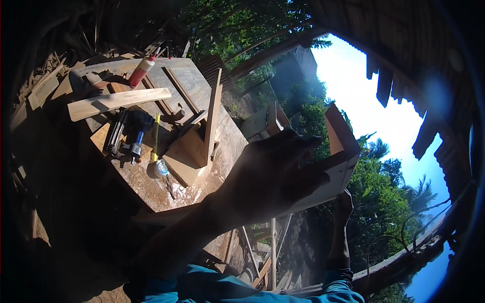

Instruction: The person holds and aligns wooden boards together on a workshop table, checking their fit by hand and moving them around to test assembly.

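- An open, pale wooden box of thin boards [337,177] is up in the air in front of you, right of centre, tilted, with one end board standing up at its far corner; it is clear of the table.
- Your right hand [344,204] is at the box's lower right corner, its fingers bent closed against the wood and holding it.
- Your left hand [285,169], dark with shadow and close to the camera, crosses in front of the box. Its fingers are partly spread and bent, a gap showing between the upper and lower ones; whether they grip the wood, I cannot tell.
- To the left of your hands is a weathered wooden tabletop [230,139], sunlit along its near edge.
- On it, nearest your left hand, stands an angled assembly of light brown boards [189,151].
- Just left of that lie a yellow strip [157,134] with a round silver piece [161,167] at its lower end, and a black and blue nail gun [126,134].
- Farther back are a long pale plank [118,103] and a red and white squeeze bottle [141,71].
- Beyond the table, green trees [384,197] rise under a jagged-edged roof [404,35].
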Action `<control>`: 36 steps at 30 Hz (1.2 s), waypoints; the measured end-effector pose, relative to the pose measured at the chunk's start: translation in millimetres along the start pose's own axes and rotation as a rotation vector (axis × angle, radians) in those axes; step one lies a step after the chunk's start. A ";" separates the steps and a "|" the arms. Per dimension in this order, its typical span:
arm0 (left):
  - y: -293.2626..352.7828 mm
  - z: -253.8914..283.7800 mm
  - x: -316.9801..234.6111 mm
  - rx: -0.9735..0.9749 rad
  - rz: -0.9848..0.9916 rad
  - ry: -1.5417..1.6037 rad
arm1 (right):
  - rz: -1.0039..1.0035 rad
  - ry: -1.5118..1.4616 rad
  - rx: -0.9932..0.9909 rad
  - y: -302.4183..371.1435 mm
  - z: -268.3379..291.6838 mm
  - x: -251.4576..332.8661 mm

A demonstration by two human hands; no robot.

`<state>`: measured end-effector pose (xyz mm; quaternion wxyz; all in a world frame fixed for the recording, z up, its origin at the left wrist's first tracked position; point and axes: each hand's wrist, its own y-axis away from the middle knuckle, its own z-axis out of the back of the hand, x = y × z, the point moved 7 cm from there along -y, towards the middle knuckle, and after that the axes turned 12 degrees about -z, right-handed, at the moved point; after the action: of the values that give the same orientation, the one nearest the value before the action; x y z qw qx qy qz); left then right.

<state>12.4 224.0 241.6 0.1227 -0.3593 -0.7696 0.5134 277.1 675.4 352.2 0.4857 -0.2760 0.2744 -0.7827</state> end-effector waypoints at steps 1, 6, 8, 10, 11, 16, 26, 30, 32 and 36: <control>0.7 -1.4 0.6 0.015 0.007 0.000 | -0.047 0.005 -0.008 0.0 1.1 -1.7; -3.0 -4.7 -2.2 0.021 -0.002 -0.008 | -0.094 -0.054 0.003 -2.7 -2.7 2.8; -5.2 -3.9 -2.9 0.024 0.005 -0.032 | -0.044 -0.002 -0.014 -3.4 -3.7 8.2; -6.2 -3.6 -2.6 0.035 0.011 -0.002 | -0.029 0.021 -0.024 -4.1 -3.7 10.1; -6.7 -3.1 -1.3 0.034 0.017 0.018 | -0.043 0.017 -0.024 -4.2 -3.5 9.3; -15.6 -14.0 13.0 0.197 -0.044 0.034 | -0.085 -0.013 -0.036 -3.4 0.0 4.8; -34.8 -14.0 36.3 0.425 -0.038 -0.125 | -0.059 0.095 -0.037 -11.4 -4.3 2.5; -39.6 -15.9 31.4 0.384 -0.115 -0.184 | 0.006 0.100 -0.050 -15.5 -7.0 2.5; -39.7 -14.9 37.1 0.367 -0.089 -0.229 | 0.058 0.125 -0.068 -16.6 -7.3 4.0; -37.0 3.5 21.2 0.170 -0.264 -0.486 | 0.035 0.114 -0.075 -15.9 -8.9 5.9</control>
<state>-20.5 228.0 268.7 0.0301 -0.1110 -0.7706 0.6269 259.0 677.4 358.1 0.4723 -0.2441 0.3357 -0.7776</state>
